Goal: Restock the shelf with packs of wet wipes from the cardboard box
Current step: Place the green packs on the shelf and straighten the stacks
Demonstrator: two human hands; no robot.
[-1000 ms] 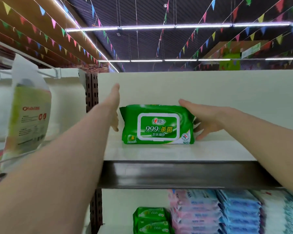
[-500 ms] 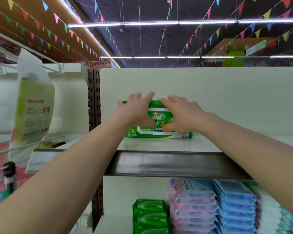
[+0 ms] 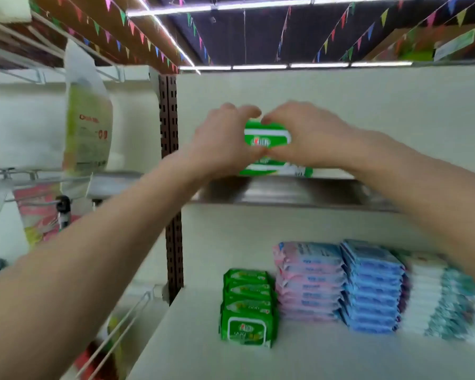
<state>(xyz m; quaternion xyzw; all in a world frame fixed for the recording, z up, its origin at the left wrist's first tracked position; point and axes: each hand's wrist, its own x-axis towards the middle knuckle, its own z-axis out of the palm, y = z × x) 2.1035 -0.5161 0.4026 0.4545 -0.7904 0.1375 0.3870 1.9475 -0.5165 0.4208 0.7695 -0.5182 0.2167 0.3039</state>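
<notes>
The left hand (image 3: 225,141) and the right hand (image 3: 307,135) are raised side by side, index fingertips nearly meeting above and thumbs nearly meeting below. Both have their fingers curled over the top of a green pack of wet wipes (image 3: 266,137). The left hand covers its left end and the right hand covers its right end. The pack's white-framed lid label shows in the gap between the two hands. Just under the hands, the pack's lower edge sits on the upper shelf (image 3: 285,193), near that shelf's left end. The picture is blurred, so the exact grip of each finger cannot be told.

Just left of the left hand stands a brown perforated upright (image 3: 170,133), and further left hangs a pale green pouch (image 3: 87,113).

Well below the hands, on the lower shelf (image 3: 203,338), four stacks stand in a row:
- a green stack (image 3: 247,305) beneath the hands
- a pink stack (image 3: 307,281) touching its right side
- a blue stack (image 3: 373,286)
- a white and teal stack (image 3: 436,297) under the right forearm

Above the hands, coloured bunting (image 3: 137,34) crosses the ceiling.
</notes>
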